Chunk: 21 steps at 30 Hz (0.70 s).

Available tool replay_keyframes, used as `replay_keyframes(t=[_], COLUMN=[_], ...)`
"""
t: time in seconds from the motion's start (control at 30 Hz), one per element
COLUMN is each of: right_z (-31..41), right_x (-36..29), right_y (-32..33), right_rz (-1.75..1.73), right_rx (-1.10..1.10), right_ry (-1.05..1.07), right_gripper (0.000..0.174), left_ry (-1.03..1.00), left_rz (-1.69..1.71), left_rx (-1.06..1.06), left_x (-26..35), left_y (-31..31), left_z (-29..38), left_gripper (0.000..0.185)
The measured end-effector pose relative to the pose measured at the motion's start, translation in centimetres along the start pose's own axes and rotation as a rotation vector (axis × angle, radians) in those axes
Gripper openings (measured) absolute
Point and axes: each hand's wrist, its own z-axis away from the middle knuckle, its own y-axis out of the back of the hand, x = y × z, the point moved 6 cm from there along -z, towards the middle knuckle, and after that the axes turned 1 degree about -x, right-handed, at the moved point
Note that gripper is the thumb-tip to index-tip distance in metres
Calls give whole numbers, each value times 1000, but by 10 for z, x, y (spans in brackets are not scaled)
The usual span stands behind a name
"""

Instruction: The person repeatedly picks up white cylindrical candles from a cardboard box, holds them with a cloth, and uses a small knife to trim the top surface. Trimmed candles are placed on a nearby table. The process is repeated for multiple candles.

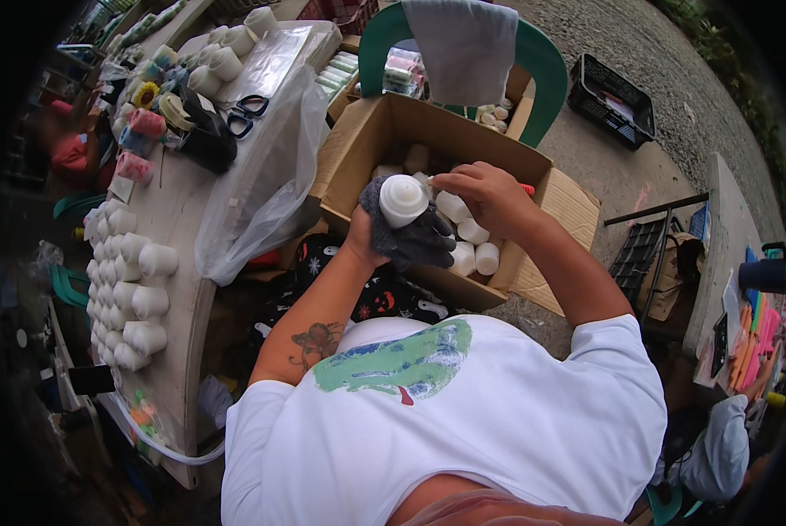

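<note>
My left hand, in a dark grey knit glove, holds a white cylindrical piece with a stepped, rounded top turned toward me. Just right of that piece is my bare right hand, its fingers pinched together. From behind it pokes the red end of what looks like a slim tool, mostly hidden by the hand. Both hands are over an open cardboard box. Inside lie several loose white cylinders, partly covered by my hands.
Left, a long table bears rows of white cylinders, blue-handled scissors and a plastic sheet. A green chair with a cloth stands behind the box. A black crate sits on the ground. People sit at both sides.
</note>
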Motion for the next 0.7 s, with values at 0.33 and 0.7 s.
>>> replay_keyframes(t=[0.33, 0.7], right_z=[17, 36], right_x=[5, 19], right_y=[-18, -67], right_rz=[-113, -670], right_rx=[135, 202], right_ry=[-147, -600], right_gripper=[40, 27], left_ry=[-161, -1019], left_rz=[-161, -1340], left_rx=[202, 518], left_x=[11, 37], left_y=[-4, 47], left_z=[-15, -21], left_gripper=[54, 27])
